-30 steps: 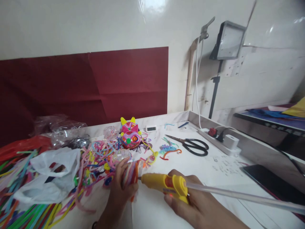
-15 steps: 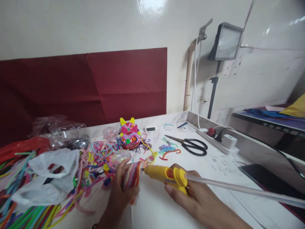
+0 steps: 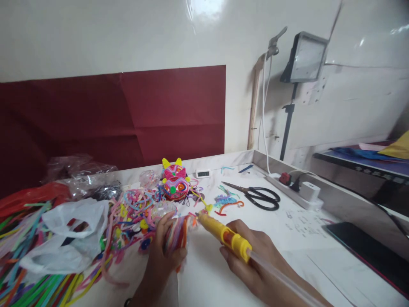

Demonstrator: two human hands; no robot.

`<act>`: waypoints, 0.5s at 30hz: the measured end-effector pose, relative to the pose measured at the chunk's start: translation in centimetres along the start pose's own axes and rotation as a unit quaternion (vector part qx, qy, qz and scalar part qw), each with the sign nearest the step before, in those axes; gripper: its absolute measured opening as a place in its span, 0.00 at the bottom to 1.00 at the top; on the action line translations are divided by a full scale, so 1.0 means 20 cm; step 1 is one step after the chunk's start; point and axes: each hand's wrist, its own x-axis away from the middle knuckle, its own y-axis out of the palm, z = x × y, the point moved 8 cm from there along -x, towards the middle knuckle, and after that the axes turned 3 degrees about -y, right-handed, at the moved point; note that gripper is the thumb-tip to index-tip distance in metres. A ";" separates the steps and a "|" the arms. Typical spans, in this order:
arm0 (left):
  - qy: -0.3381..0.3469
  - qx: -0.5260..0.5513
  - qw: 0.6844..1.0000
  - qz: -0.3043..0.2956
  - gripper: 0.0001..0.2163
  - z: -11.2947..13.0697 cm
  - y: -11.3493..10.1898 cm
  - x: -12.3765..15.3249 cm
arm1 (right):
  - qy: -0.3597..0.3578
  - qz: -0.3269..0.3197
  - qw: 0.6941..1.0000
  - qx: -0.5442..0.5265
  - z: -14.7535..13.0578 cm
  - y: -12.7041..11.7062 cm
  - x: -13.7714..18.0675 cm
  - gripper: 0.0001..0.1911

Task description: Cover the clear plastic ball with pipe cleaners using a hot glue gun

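My left hand point(image 3: 162, 251) is wrapped around a rounded piece covered in coiled pink, red and orange pipe cleaners point(image 3: 179, 232), held just above the white table point(image 3: 297, 230). My right hand point(image 3: 252, 264) grips a yellow glue gun point(image 3: 225, 235) with a long clear glue stick trailing back over my wrist. The gun's tip touches the upper right side of the pipe-cleaner piece.
A finished pink and yellow pipe-cleaner figure point(image 3: 174, 183) stands behind a heap of loose pipe cleaners point(image 3: 134, 213). Also on the table: a white plastic bag point(image 3: 67, 238), black scissors point(image 3: 258, 196), a small digital timer point(image 3: 203, 173), a power strip point(image 3: 297, 187), a dark tablet point(image 3: 367, 251).
The glue gun has swung from lying level to pointing up-left, and its tip has closed onto the piece in my left hand. My left hand has hardly moved.
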 end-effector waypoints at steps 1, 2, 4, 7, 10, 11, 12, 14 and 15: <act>-0.002 -0.003 1.000 0.004 0.33 0.00 -0.01 0.00 | 0.009 -0.002 1.000 0.006 0.01 0.01 0.00 0.03; -0.005 -0.008 1.000 0.004 0.33 0.00 -0.02 -0.01 | 0.017 -0.008 1.000 0.011 0.02 0.02 0.00 0.03; -0.015 -0.020 1.000 0.008 0.33 -0.01 -0.04 -0.02 | 0.023 -0.029 0.999 0.026 0.04 0.05 -0.01 0.06; 0.000 -0.039 0.999 0.016 0.34 -0.01 -0.07 -0.03 | 0.037 -0.065 0.995 0.064 0.07 0.12 -0.01 0.11; 0.055 -0.066 0.996 0.025 0.34 0.01 -0.07 -0.02 | 0.056 -0.126 0.986 0.094 0.08 0.22 -0.01 0.17; 0.074 -0.076 0.994 0.028 0.34 0.02 -0.07 -0.01 | 0.063 -0.153 0.981 0.103 0.09 0.26 -0.01 0.20; 0.090 -0.088 0.992 0.027 0.34 0.03 -0.07 0.00 | 0.068 -0.179 0.975 0.112 0.09 0.29 0.00 0.22; 0.115 -0.120 0.986 0.006 0.34 0.05 -0.05 0.02 | 0.067 -0.219 0.965 0.130 0.09 0.35 0.01 0.24; 0.125 -0.139 0.982 -0.011 0.35 0.06 -0.04 0.03 | 0.060 -0.231 0.961 0.138 0.08 0.37 0.01 0.24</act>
